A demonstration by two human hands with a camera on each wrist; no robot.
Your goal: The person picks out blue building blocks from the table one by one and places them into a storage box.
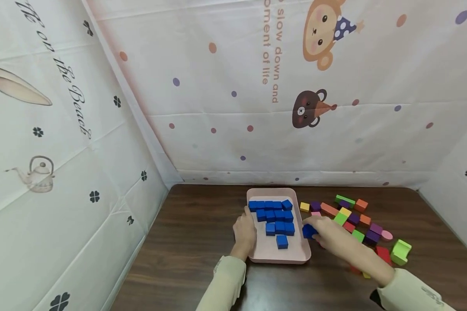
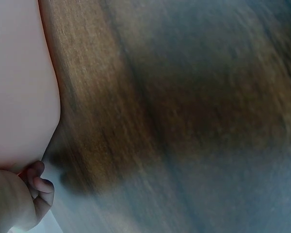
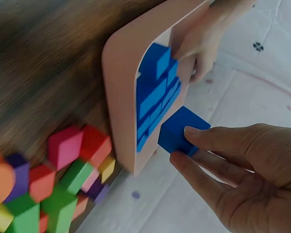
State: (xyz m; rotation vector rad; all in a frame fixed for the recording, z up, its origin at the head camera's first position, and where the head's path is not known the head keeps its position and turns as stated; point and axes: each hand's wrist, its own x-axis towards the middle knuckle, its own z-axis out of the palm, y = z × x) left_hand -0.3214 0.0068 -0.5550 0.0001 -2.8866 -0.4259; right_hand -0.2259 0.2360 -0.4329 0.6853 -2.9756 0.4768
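Note:
A pink tray (image 1: 261,254) holds several blue cubes (image 1: 279,227) in uneven rows, with a single cube nearest its front. My left hand (image 1: 244,233) grips the tray's left rim; in the left wrist view its fingers (image 2: 42,187) are curled by the tray's edge. Just over the right rim, my right hand (image 1: 328,233) pinches another blue cube (image 3: 182,131) between thumb and fingertips. The right wrist view shows that cube above the tray wall, apart from the cubes inside.
Right of the tray, loose coloured blocks (image 1: 358,235) lie scattered on the dark wooden table (image 1: 202,224), partly under my right forearm. A green block with a curved notch (image 1: 401,252) lies at their right. Printed white cloth (image 1: 218,142) hangs behind and at the sides.

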